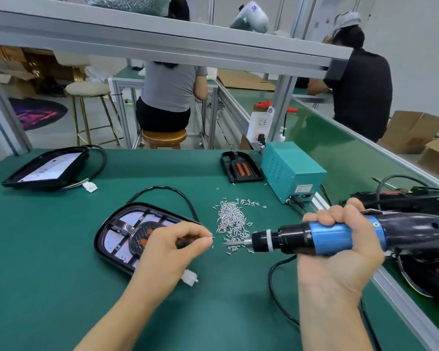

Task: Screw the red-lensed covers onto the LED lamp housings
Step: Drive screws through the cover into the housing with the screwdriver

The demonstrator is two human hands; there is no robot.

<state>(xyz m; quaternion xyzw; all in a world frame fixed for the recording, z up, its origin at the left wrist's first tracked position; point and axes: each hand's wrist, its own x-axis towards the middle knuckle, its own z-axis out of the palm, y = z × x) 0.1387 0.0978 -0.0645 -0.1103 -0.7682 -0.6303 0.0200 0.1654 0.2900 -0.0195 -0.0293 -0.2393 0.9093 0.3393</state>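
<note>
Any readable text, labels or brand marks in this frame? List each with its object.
None legible.
Small white label on the teal metal power supply box: too blurred to read.
Purple mark on the white rounded object on the upper shelf: unreadable.
Red print on the brown cardboard boxes: too blurred.

Grey aluminium-framed benches (pixel 281 97) with green tops, 2 stools (pixel 91 110), cardboard boxes (pixel 413 130) on pale floor (pixel 56 133).

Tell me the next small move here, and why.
Probably bring the screw pinched in the left hand to the electric screwdriver bit: the right hand aims it sideways at the pinch, with the lamp waiting under the left hand.
</note>
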